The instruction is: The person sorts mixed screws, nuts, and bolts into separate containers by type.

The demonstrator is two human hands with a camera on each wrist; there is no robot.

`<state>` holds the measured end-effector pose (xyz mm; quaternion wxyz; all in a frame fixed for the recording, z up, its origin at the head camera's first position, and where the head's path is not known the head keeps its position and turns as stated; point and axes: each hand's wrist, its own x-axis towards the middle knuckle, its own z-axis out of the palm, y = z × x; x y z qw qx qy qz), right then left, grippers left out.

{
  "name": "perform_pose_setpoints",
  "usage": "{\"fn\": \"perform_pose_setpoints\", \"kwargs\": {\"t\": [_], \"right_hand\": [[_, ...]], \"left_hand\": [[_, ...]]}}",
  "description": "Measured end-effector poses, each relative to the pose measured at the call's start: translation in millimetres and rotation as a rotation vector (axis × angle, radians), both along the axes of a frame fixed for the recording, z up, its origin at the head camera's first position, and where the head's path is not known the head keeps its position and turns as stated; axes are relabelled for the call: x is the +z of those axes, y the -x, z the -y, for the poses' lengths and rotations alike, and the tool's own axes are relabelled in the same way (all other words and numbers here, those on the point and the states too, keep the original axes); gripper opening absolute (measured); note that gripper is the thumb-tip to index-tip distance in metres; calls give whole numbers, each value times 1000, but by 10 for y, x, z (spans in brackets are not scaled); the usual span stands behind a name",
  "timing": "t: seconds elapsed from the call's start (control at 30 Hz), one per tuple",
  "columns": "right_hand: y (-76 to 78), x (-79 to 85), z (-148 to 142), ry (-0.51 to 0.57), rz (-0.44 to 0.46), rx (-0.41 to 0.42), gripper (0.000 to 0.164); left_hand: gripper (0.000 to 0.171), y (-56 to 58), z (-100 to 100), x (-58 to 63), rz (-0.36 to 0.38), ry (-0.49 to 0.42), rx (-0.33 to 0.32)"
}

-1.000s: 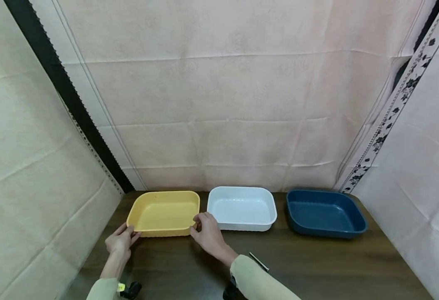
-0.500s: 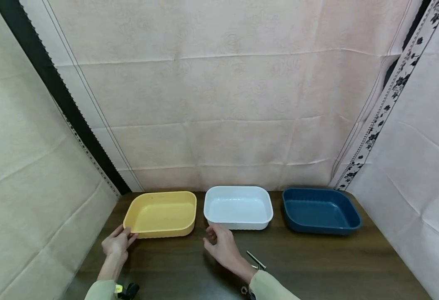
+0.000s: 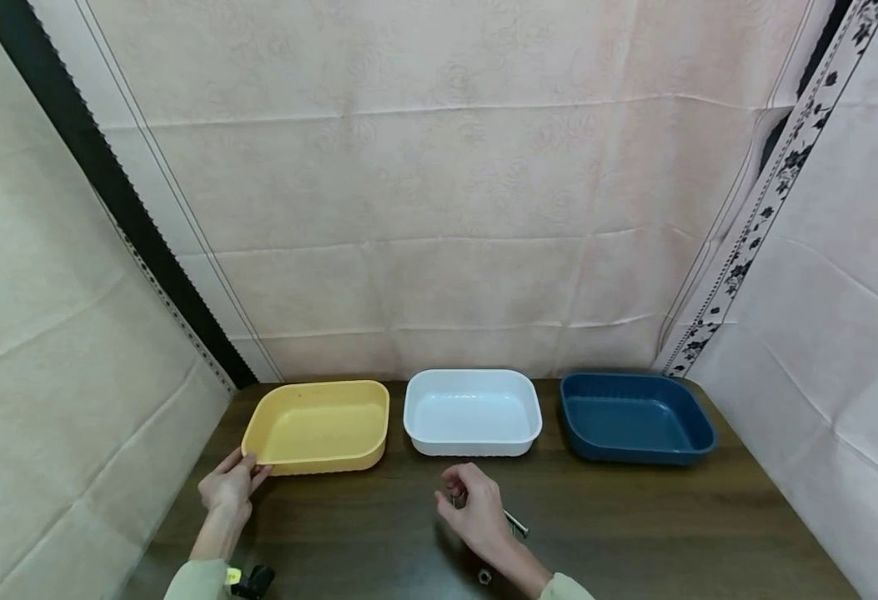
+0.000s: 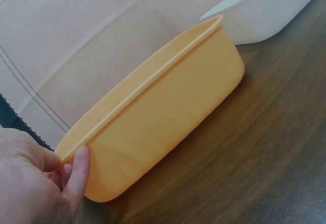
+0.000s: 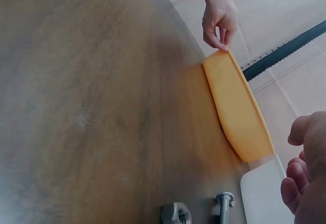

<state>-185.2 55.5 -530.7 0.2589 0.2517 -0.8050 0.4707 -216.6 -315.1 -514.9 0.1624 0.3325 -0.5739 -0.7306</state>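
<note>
A yellow plastic tray (image 3: 318, 427) stands on the table at the left. My left hand (image 3: 227, 490) pinches its rim at the near left corner, thumb and fingers on either side of the edge in the left wrist view. My right hand (image 3: 474, 512) hangs over the table in front of the white tray (image 3: 473, 447), fingers loosely curled with nothing in them. Just beyond that wrist lies a metal bolt (image 3: 517, 523), partly hidden by the hand. A hex nut (image 3: 484, 577) lies nearer the front; the right wrist view shows this nut (image 5: 177, 214) beside the bolt (image 5: 224, 207).
To the right of the white tray stands a dark blue tray (image 3: 637, 421), making a row of three along the back of the brown wooden table (image 3: 671, 533). Pale cloth (image 3: 439, 183) hangs behind the table and at both sides.
My right hand has let go of the yellow tray's right corner and moved right and toward me, over the table. The left hand keeps its hold. The camera view has shifted slightly.
</note>
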Motion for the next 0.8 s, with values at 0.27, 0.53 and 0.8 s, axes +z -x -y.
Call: {"fn": "perform_pose_setpoints", "kwargs": {"t": [0.27,0.53,0.8], "right_hand": [[-143,-41,-129,19,-3,-21,30],[-312,-80,-303,14,37,-48,33],[-493,-148,-477,-4,144,-67,31]], "left_hand": [[51,6,-1,15,13,-2,-3],[52,3,-6,27,17,-19,-7],[52,-4,-15,31,21,-16,-14]]}}
